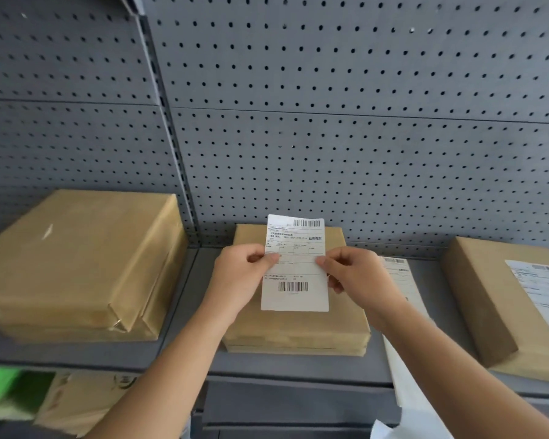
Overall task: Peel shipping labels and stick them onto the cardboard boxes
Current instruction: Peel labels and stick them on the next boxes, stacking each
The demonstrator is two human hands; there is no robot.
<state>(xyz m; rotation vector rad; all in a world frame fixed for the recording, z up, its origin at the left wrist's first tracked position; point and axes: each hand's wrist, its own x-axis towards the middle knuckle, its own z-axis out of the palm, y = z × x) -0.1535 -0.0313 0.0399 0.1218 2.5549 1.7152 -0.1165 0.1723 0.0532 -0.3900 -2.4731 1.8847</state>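
Hands, left (241,277) and right (352,274), pinch label (294,267) side edges above middle box (298,324).

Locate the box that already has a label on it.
In the head view, the labelled box sits at the far right of the shelf, right of the strip of labels and the middle box.

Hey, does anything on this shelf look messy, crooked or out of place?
Mostly tidy. The odd bit is the strip of labels right of the middle box: it trails off the shelf edge and hangs down. Both hands hold one label above that box.
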